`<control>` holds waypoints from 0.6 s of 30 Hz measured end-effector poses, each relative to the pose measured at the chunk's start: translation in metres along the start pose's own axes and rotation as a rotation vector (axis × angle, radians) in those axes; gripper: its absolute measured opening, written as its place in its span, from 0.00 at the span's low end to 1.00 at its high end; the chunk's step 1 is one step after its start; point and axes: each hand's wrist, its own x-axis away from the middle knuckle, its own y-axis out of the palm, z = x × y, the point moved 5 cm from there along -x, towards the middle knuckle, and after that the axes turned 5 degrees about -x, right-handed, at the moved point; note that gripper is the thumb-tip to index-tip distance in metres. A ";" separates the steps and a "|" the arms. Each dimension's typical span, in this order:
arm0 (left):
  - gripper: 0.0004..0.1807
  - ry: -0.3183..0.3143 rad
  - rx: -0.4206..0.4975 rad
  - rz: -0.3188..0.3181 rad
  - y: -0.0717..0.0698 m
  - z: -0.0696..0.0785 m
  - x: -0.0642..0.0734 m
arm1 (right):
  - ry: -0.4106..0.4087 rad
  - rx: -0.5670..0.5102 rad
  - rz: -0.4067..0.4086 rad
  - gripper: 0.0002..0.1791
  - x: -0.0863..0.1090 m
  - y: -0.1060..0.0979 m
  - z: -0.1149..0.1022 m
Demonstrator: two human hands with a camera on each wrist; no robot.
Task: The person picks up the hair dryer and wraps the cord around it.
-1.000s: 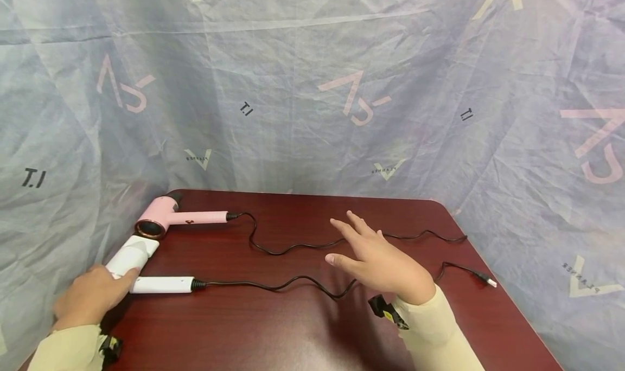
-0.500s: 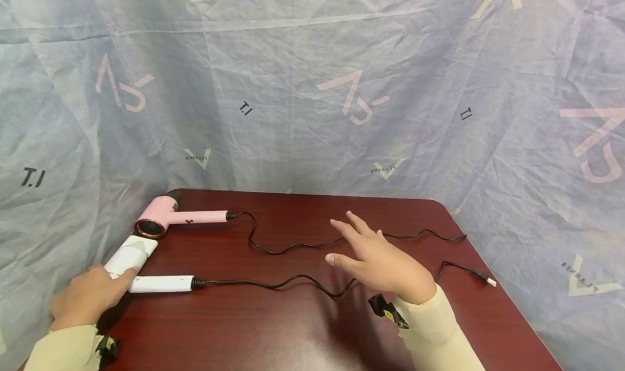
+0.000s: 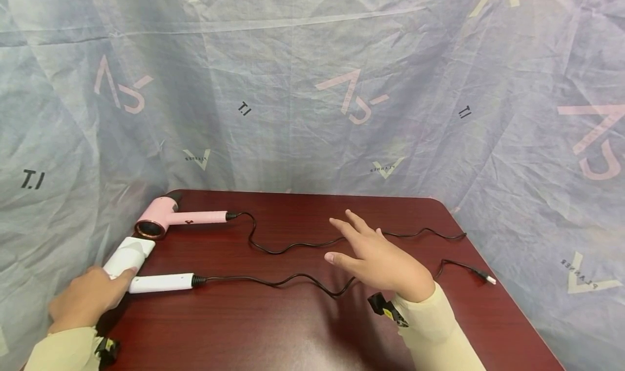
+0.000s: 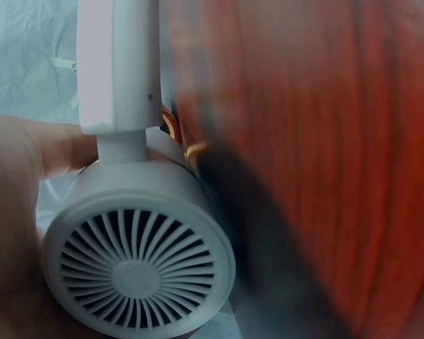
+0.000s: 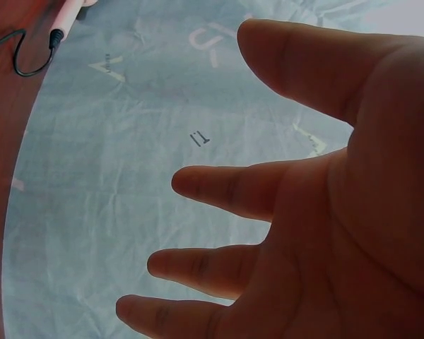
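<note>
At the table's left side my left hand (image 3: 90, 298) grips the body of a white hair dryer (image 3: 128, 258). In the left wrist view the round slatted rear grille of the white hair dryer (image 4: 138, 279) faces the camera, with the thumb against its body; the other fingers are mostly hidden. Its handle points right, and a black cord (image 3: 293, 276) runs from it. My right hand (image 3: 383, 262) hovers over the right part of the table with fingers spread, holding nothing. Just behind the white dryer lies a pink hair dryer (image 3: 197, 218), its handle also pointing right.
The pink dryer's cord (image 3: 278, 250) crosses the dark red table (image 3: 234, 327) behind the right hand. A plug (image 3: 490, 279) lies near the right edge. Grey printed cloth (image 3: 293, 89) hangs round the back and both sides of the table.
The white hair dryer has shifted very slightly left and its handle has turned a little, with the left hand still gripping it. The right hand stays nearly still.
</note>
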 end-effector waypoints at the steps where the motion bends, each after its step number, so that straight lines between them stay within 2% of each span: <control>1: 0.64 0.000 0.000 -0.002 0.000 0.000 -0.001 | 0.003 -0.001 0.000 0.43 0.000 0.000 0.000; 12: 0.64 0.021 0.011 0.017 -0.011 0.010 0.004 | 0.009 -0.006 -0.001 0.42 0.002 -0.001 -0.001; 18: 0.61 0.056 0.026 0.064 -0.021 0.021 0.012 | 0.008 0.001 0.001 0.42 0.003 -0.002 -0.001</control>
